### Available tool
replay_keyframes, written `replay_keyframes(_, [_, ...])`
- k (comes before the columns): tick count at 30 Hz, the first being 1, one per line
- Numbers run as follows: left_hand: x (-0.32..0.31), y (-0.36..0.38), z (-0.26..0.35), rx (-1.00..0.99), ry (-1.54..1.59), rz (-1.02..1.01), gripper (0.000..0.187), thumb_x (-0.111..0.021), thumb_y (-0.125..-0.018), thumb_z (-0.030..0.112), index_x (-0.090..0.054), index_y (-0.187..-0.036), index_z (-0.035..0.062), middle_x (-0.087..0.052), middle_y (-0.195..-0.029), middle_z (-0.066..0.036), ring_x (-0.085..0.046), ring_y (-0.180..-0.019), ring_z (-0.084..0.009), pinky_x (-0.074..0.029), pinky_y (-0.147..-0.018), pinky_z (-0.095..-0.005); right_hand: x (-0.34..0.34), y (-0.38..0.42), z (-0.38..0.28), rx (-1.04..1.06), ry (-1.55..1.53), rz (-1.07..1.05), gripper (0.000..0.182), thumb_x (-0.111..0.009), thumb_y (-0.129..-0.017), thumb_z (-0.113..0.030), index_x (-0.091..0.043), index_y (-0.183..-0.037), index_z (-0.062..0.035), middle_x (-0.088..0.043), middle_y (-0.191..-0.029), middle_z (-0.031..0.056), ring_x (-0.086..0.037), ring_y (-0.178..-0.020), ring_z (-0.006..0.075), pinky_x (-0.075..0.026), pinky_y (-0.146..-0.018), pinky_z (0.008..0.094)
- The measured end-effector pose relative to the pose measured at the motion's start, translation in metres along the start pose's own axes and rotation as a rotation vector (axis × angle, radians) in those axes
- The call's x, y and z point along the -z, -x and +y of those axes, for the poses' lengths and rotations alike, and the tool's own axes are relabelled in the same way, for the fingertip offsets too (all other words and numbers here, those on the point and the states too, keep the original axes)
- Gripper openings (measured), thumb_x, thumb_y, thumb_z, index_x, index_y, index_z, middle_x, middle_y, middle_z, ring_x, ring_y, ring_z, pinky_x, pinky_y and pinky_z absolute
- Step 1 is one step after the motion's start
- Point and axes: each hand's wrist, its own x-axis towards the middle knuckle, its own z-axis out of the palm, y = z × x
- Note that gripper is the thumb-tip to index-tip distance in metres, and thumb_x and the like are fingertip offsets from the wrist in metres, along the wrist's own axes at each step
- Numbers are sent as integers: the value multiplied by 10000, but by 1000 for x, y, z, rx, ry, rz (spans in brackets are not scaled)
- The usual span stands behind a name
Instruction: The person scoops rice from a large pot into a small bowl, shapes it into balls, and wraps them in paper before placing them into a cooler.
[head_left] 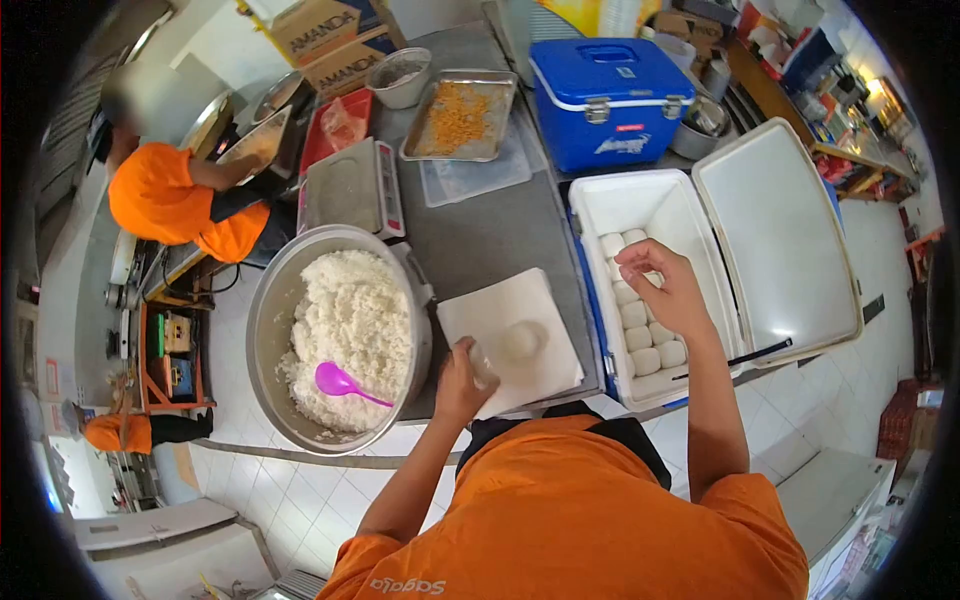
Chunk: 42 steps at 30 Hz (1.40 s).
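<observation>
My left hand (462,382) is closed around a small clear cup (484,368) at the left edge of a stack of white paper (500,305). A round white rice portion (525,340) lies on the paper. Over the open white cooler (655,190) is my right hand (665,285), fingers apart and curved, holding nothing. Several round white portions (635,315) sit in rows inside the cooler, partly hidden by that hand. Left of the paper stands a large metal pot (268,370) of white rice (350,310) with a purple spoon (338,380) on it.
Behind the pot is a scale (345,190). A tray (480,75) of orange shreds and a bowl (400,80) stand farther back. A blue cooler (610,110) is behind the white one, whose lid (775,230) leans open rightward. One co-worker (165,195) stands left, another (115,432) farther off.
</observation>
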Motion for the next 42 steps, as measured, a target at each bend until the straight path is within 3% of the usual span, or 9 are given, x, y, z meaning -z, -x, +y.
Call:
replay_keyframes(7, [156, 109, 8, 158, 1099, -102, 1035, -1005, -639, 253, -459, -1484, 8, -615, -1381, -104, -592, -1302, -233, -448, -1130, -391, -220, -23, -109, 142, -130, -223, 171, -681, -938, -101, -712, -1102, -60, -745, -902, 93, -714, -827, 191, -550, -792, 329])
replay_keyframes(13, [267, 159, -72, 91, 1196, 709, 1206, -924, -584, 672, -467, -1468, -11, -606, -1398, -119, -645, -1235, -256, -581, -983, -429, -432, 10, -135, 544, 516, -542, 141, -637, -849, -150, -769, -879, -112, -729, -808, 121, -730, -804, 298, -565, -703, 458])
replay_keyframes(14, [281, 172, -100, 369, 861, 707, 1218, -938, -584, 649, -443, -1491, 4, -588, -1419, -128, -633, -1248, -267, -600, -914, -436, -449, 13, -139, 502, 639, -589, 129, -654, -841, -155, -776, -857, -116, -727, -792, 114, -731, -806, 297, -566, -699, 465])
replay_keyframes(16, [302, 199, -152, 203, 1343, 671, 1192, -952, -656, 563, -377, -1549, 21, -528, -1492, -162, -591, -1322, -314, -622, -881, -479, -475, 14, -139, 471, 773, -632, 119, -670, -832, -160, -783, -835, -121, -725, -775, 108, -732, -808, 295, -567, -696, 472])
replay_keyframes(22, [339, 202, -152, -70, 1604, 652, 922, -736, -869, 206, -248, -1648, 133, -368, -1626, -185, -505, -1394, -444, -569, -1053, -565, -492, 8, -148, 589, 808, -426, 153, -707, -824, -170, -771, -850, -34, -746, -875, 167, -727, -819, 362, -580, -741, 483])
replay_keyframes(28, [355, 219, -187, -268, 1948, 773, 792, -587, -908, 235, -298, -1644, 201, -403, -1614, -162, -423, -1457, -418, -472, -1103, -591, -489, -31, -191, -92, 527, -725, 275, -635, -911, -148, -691, -1087, 56, -727, -904, 231, -719, -869, 449, -570, -841, 541])
replay_keyframes(32, [319, 224, -220, 215, 1229, 1064, 637, -420, -965, 169, -372, -1600, 148, -498, -1517, -129, -521, -1371, -284, -465, -1092, -463, -503, -28, -192, 174, 729, -543, 269, -533, -971, -109, -649, -1122, 80, -717, -883, 252, -729, -870, 438, -583, -774, 536])
replay_keyframes(36, [290, 213, -191, 578, 1113, 918, 582, -402, -971, 74, -413, -1552, 105, -559, -1367, -85, -581, -1210, -199, -484, -1037, -376, -540, -7, -173, 264, 662, -685, 262, -508, -966, -74, -646, -1121, 87, -715, -879, 254, -737, -830, 421, -592, -718, 522])
replay_keyframes(42, [253, 212, -193, 541, 607, 800, 560, -465, -988, 108, -385, -1542, 77, -401, -1505, -124, -374, -1430, -244, -333, -1183, -389, -573, 15, -166, 274, 542, -910, 251, -559, -946, -125, -701, -1037, 61, -700, -873, 314, -703, -829, 473, -566, -762, 548])
